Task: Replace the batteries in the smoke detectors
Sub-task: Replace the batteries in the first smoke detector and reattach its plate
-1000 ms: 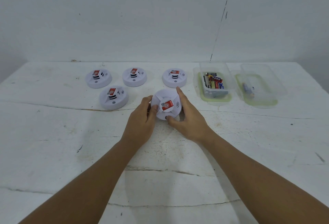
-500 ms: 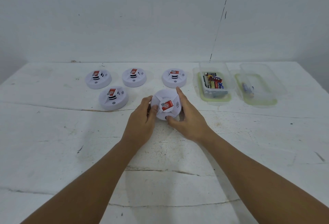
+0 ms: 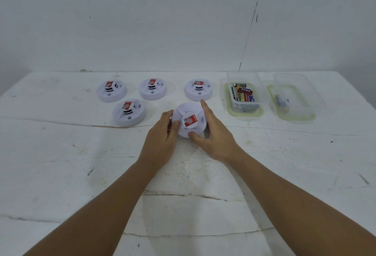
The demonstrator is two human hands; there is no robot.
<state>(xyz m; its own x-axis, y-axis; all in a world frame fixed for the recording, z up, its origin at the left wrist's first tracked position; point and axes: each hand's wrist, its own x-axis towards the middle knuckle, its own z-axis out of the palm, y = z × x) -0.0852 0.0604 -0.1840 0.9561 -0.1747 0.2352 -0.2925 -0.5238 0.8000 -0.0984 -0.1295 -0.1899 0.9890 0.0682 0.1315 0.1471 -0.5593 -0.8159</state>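
On the white worktop (image 3: 61,154), near the battery tub (image 3: 245,97): both hands, left (image 3: 160,141) and right (image 3: 215,139), wrapped round one white smoke detector (image 3: 189,120), holding its sides.

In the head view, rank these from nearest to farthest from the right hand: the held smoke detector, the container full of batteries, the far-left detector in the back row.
1. Held smoke detector: gripped by the right hand and left hand.
2. Container full of batteries: back right of that hand.
3. Far-left detector: back row, across the table.
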